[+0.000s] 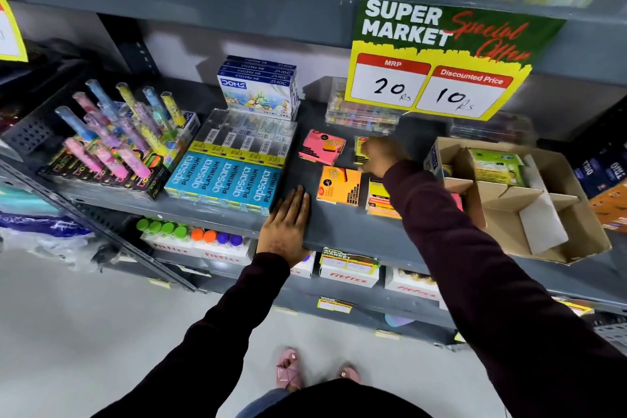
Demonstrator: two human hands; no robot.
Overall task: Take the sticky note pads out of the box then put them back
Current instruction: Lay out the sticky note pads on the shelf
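Note:
On the grey shelf (339, 227) lie a pink sticky note pad (322, 147), an orange pad (339, 185), and a yellow pad (377, 195) partly under my right sleeve. My right hand (381, 154) rests on a yellow-green pad (359, 146) at the back, fingers curled over it; it is blurred. The cardboard box (529, 214) with dividers stands to the right, holding a green pad (497, 168); a pink pad edge (457, 202) shows beside it. My left hand (288, 224) lies flat and empty on the shelf's front edge.
Blue Apsara pencil boxes (230, 176) sit left of the pads, Doms boxes (259, 88) behind them, and a rack of coloured tubes (115, 132) at far left. A special-offer price sign (437, 58) hangs above. Clear plastic packs (359, 112) stand at the back.

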